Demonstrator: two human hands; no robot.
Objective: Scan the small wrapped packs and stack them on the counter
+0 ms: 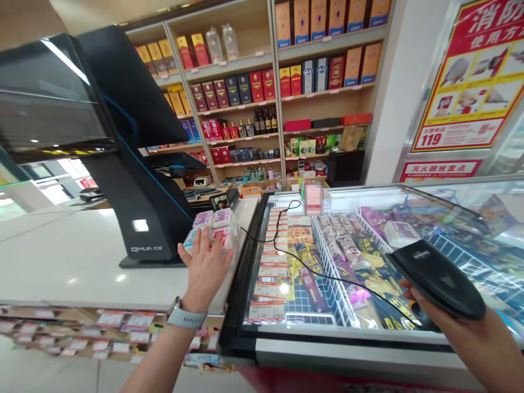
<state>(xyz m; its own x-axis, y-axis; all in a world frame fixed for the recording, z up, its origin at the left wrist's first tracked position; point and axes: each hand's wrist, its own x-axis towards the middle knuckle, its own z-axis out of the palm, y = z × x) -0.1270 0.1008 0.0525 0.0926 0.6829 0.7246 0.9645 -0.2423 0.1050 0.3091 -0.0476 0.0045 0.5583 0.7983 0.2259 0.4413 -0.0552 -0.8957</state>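
My left hand [204,267], with a watch on its wrist, is spread over several small clear-lidded packs [223,217] on the white counter, its fingertips on or just above the nearer ones. In my right hand [429,314] is a black handheld scanner [444,275], held above the glass-topped freezer, its handle mostly hidden. From the scanner a thin black cable [317,271] runs left across the glass toward the counter.
A black terminal [143,218] with a large screen stands on the white counter [61,251], left of my left hand. Inside the freezer [368,345] lie wrapped packages and wire baskets. Shelves [233,109] with boxes and bottles line the back wall.
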